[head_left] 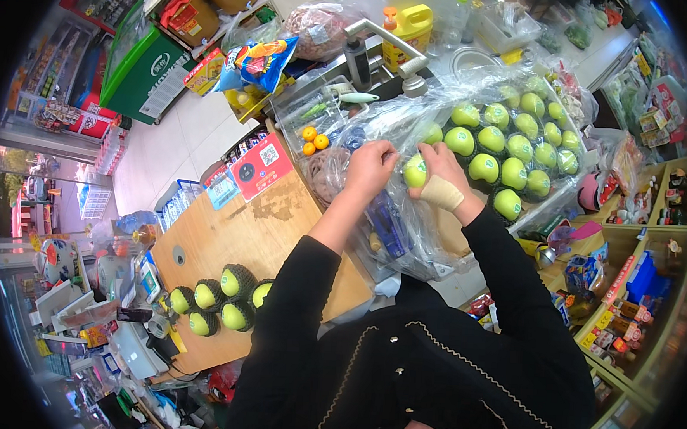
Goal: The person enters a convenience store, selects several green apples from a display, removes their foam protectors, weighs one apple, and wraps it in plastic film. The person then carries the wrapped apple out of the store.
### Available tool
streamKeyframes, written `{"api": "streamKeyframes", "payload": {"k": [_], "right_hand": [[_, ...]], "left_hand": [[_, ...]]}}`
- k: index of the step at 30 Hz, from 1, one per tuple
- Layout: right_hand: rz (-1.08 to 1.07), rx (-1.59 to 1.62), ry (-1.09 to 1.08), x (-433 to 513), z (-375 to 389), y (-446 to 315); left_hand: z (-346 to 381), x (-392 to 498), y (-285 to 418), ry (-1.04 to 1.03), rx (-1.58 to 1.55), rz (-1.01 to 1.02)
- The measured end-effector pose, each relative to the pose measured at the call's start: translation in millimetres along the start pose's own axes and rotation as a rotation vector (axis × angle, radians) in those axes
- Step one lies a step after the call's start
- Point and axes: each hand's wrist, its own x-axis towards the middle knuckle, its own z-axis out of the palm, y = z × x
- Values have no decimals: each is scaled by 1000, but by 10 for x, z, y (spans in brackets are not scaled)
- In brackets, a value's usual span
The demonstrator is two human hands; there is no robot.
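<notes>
My right hand (pixel 441 176), with a beige bandage at the wrist, grips a green apple (pixel 415 170) over clear plastic film. My left hand (pixel 372 165) is just left of that apple, thumb and fingertips pinched together; whether they hold film cannot be told. To the right lies a box of green apples (pixel 492 139), several in dark foam nets, partly under a clear plastic sheet (pixel 401 114). More green apples in dark foam nets (pixel 234 315) sit on the wooden counter (pixel 284 235), beside my left sleeve.
Oranges (pixel 320 141) lie in a clear bin beyond the counter. A red card with a printed code (pixel 262 166) is at its far edge. A metal faucet (pixel 412 72) and a yellow jug (pixel 408 34) stand behind. Wooden shelves with goods (pixel 624 299) are at right.
</notes>
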Motion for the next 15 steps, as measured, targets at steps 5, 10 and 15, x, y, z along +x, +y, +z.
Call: {"api": "streamKeyframes", "payload": {"k": [5, 10, 15], "right_hand": [[-36, 65, -33, 42, 39, 39], [-44, 100, 57, 60, 62, 81], [-23, 131, 57, 64, 65, 99]], "left_hand": [[63, 28, -31, 47, 81, 45], [69, 34, -28, 73, 103, 65], [108, 73, -13, 90, 145, 16]]}}
